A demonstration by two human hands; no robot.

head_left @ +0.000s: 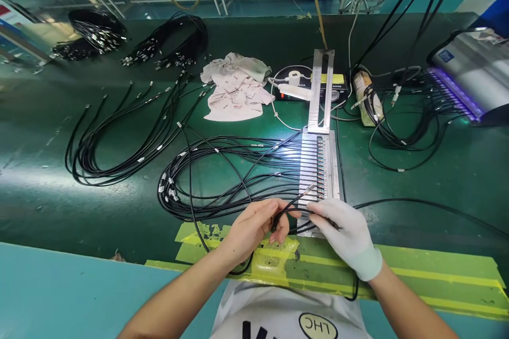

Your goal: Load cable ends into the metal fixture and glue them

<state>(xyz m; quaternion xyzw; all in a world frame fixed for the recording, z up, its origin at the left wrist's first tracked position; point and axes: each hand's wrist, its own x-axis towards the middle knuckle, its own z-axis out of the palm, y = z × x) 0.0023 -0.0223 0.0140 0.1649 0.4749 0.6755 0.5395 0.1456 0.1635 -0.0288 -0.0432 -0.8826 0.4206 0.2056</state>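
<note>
My bare left hand (262, 222) is closed around a black cable (292, 205), whose silver connector end (309, 189) points up to the right over the metal fixture (308, 167). My right hand (345, 230), in a white glove, has thumb and fingers pinched on black cable at the fixture's lower end. What lies between its fingertips is partly hidden. Several cable ends sit side by side in the fixture's slots, and their cables (222, 143) loop away to the left. A slotted metal plate (321, 90) lies at the fixture's far end.
More black cables (99, 169) curve across the green table at left, with coiled bundles (170, 39) behind. A crumpled cloth (238, 90), a black control box (338, 90) and a bottle (368, 98) stand farther back. At right is a machine with purple light (473, 74). Yellow tape (397, 275) lines the front edge.
</note>
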